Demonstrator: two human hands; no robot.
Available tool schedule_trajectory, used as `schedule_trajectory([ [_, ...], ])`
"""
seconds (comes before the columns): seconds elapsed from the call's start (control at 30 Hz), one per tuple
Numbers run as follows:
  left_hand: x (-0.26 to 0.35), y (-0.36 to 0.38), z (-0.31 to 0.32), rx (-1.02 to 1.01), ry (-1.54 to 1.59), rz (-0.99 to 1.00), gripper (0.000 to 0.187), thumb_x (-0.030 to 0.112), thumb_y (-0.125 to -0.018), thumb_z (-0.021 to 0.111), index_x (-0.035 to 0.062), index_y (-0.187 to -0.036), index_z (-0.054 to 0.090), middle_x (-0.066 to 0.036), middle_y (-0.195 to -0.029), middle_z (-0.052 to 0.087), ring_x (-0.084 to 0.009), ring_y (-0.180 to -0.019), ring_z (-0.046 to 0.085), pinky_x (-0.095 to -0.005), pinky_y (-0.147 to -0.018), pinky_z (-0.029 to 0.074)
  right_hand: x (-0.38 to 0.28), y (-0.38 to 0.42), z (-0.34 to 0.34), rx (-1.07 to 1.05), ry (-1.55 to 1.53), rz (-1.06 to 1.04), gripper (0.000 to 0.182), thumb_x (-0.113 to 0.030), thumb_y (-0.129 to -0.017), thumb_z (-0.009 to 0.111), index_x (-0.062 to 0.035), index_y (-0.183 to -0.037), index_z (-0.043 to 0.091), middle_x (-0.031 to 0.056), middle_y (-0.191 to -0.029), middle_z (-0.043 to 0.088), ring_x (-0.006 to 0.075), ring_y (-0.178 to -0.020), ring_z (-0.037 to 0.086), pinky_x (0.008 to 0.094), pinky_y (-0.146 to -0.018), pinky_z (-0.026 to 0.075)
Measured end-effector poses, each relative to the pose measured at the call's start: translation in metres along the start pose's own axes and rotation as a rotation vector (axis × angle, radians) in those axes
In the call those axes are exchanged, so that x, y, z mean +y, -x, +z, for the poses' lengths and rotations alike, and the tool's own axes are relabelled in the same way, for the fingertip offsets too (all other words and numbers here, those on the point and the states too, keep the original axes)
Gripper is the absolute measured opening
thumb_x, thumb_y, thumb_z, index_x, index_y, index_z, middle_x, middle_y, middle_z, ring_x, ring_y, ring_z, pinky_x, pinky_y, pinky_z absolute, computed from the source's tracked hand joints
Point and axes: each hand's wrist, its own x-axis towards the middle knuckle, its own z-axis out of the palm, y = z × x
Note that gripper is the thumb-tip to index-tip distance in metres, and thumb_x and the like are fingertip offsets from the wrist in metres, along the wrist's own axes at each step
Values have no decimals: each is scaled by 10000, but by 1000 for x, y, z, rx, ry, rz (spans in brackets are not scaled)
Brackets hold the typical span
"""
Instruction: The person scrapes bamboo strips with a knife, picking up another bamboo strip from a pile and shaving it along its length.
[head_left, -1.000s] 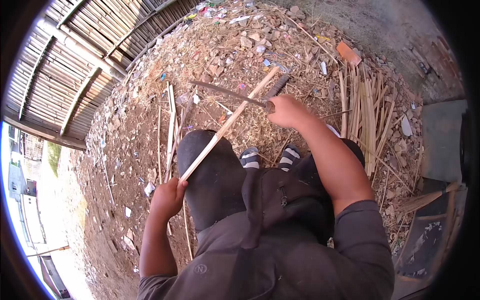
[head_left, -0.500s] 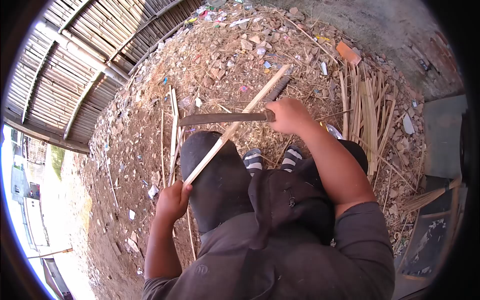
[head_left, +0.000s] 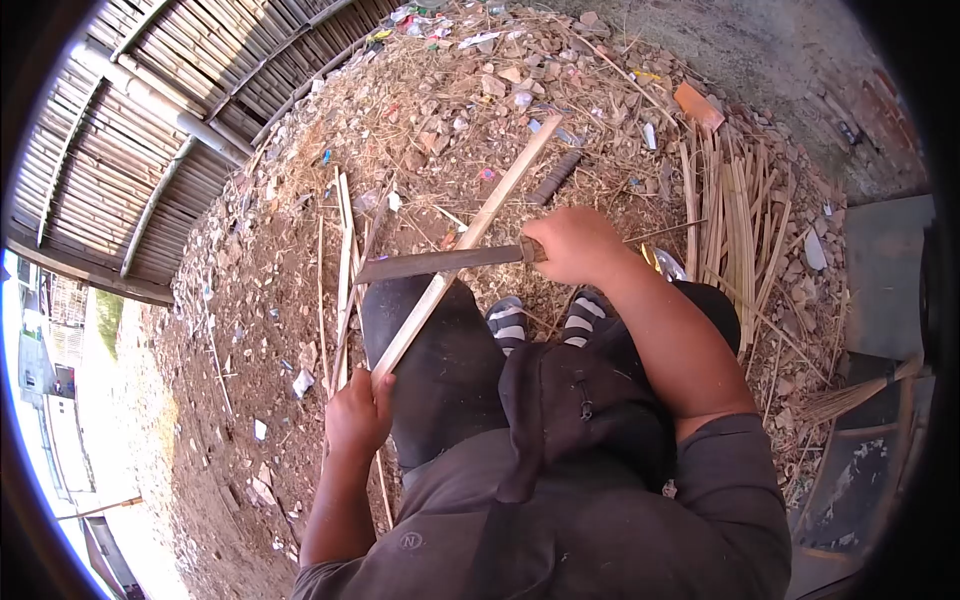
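My left hand (head_left: 358,412) is closed around the lower end of a pale split bamboo strip (head_left: 508,188), which slants up and to the right across my left knee (head_left: 430,345). In my right hand (head_left: 574,246) is the handle of a machete (head_left: 415,265). Its long dark blade points left and crosses over the middle of the strip, just above the knee. On the ground beyond my right hand lies a dark, ridged, rod-like piece (head_left: 556,178), close to the strip's upper part.
Many split bamboo strips (head_left: 738,235) lie in a pile at right, below an orange brick (head_left: 698,106). More thin strips (head_left: 346,235) lie left of my knee. Stones and litter cover the ground (head_left: 255,340). A bamboo fence (head_left: 165,140) stands upper left; a broom (head_left: 850,398) is at right.
The machete has come down along the strip toward my knee, its blade face showing wider. My left hand has shifted slightly right and down, and the strip's upper end has swung left.
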Motion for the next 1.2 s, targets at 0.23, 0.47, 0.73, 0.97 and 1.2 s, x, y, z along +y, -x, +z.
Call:
schedule_trajectory([
  [0.23, 0, 4, 6, 90, -40, 23, 396, 434, -1013, 577, 73, -862, 520, -225, -692, 653, -443, -596, 654, -551, -531, 504, 20, -21, 22, -5, -139, 87, 199, -213, -744, 715, -100, -906, 694, 163, -850, 708, 392, -855, 694, 510, -754, 545],
  [0.47, -1, -3, 6, 71, -56, -7, 443, 470, -998, 584, 62, -839, 522, -227, -647, 643, -456, -615, 665, -560, -545, 517, 28, -33, 37, -91, -294, 145, 234, -214, -761, 695, -84, -954, 710, 161, -909, 725, 392, -889, 697, 499, -786, 549],
  [0.73, -6, -13, 1, -5, -53, -11, 455, 477, -995, 585, 55, -832, 536, -220, -662, 651, -451, -626, 667, -562, -564, 514, -5, -19, 26, -40, -148, 74, 239, -244, -767, 718, -74, -935, 704, 200, -839, 706, 411, -862, 693, 503, -773, 552],
  [0.97, 3, -10, -12, -14, -47, -10, 434, 453, -993, 597, 55, -830, 541, -218, -671, 655, -451, -643, 669, -557, -593, 518, 10, -19, 20, 47, -154, 145, 224, -248, -789, 704, -107, -963, 701, 164, -896, 722, 392, -899, 703, 506, -785, 553],
  [1.2, 5, -14, -4, -11, -15, -19, 443, 456, -998, 586, 43, -843, 540, -241, -689, 655, -472, -673, 667, -569, -604, 512, 33, -27, 35, 50, -253, 193, 272, -246, -757, 721, -97, -983, 704, 171, -921, 722, 375, -955, 704, 510, -821, 556],
])
